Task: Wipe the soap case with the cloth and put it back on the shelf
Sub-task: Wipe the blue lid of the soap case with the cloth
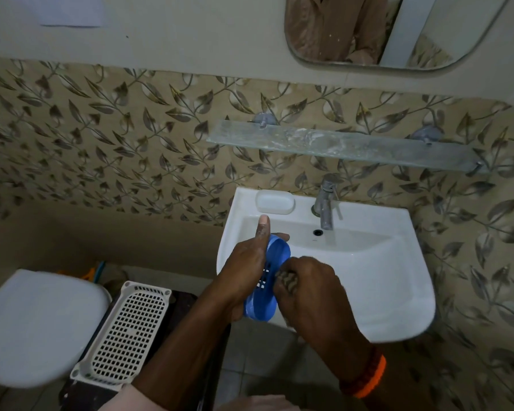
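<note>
Soap case (272, 274), blue and slotted, is held tilted over the washbasin's (368, 280) front-left rim, left hand (244, 268) gripping it, thumb raised; right hand (306, 289) presses a bunched cloth (285, 280) against it. Beyond, the glass shelf (353, 145).
</note>
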